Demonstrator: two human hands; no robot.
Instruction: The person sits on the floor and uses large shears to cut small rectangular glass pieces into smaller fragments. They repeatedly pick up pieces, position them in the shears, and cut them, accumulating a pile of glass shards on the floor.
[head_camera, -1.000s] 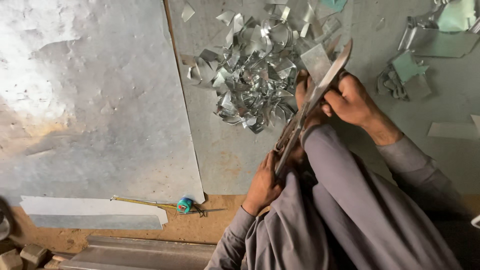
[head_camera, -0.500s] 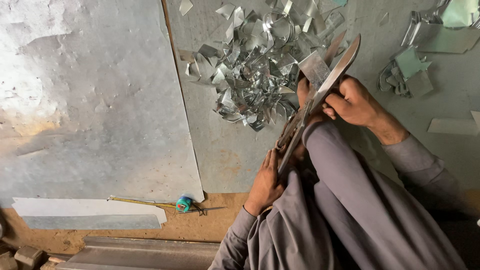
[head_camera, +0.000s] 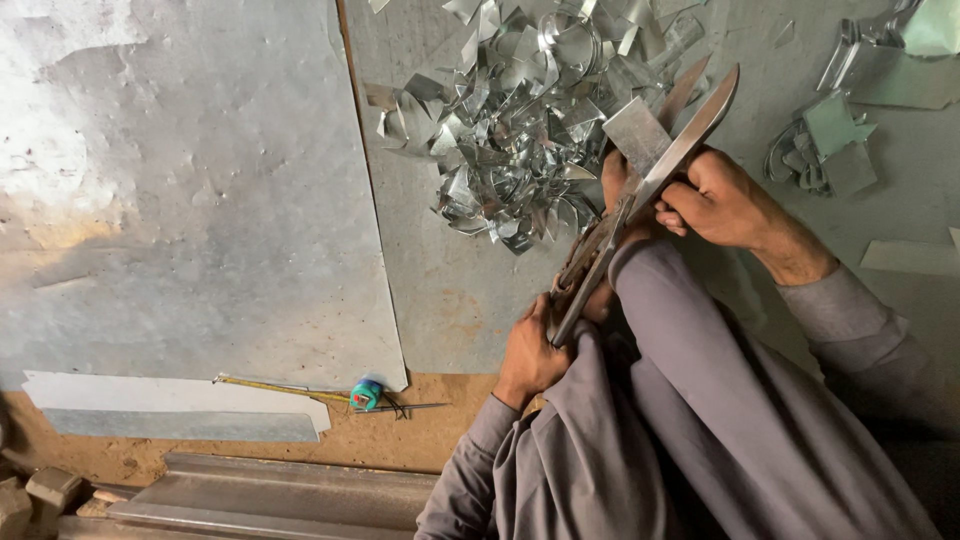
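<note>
two hands: both on a pair of long metal shears (head_camera: 640, 205) that run slantwise over the person's raised knee
left hand (head_camera: 530, 350): wrapped tight round the lower handle end of the shears, fingers curled closed on it, just beside the grey trouser cloth
right hand (head_camera: 715, 200): closed on a small flat piece of sheet metal (head_camera: 637, 133), holding it against the blades near the middle of the shears
shears: blades parted, tips pointing up and away, the metal piece sitting between them; the handles slope down to the left hand
scrap heap (head_camera: 520, 120): a pile of bright curled and jagged offcuts on the floor, just beyond the shears' tips and to their left
large sheet (head_camera: 190, 190): a wide dull galvanised sheet lying flat, well to the left of the shears
tape measure (head_camera: 366, 394): small green and blue case with its yellow tape drawn out, at the sheet's lower corner, left of the left hand
strip (head_camera: 170, 405): a long pale metal strip below the sheet's near edge
folded pieces (head_camera: 830, 145): bent bits of sheet lying right of the shears, past the right hand
</note>
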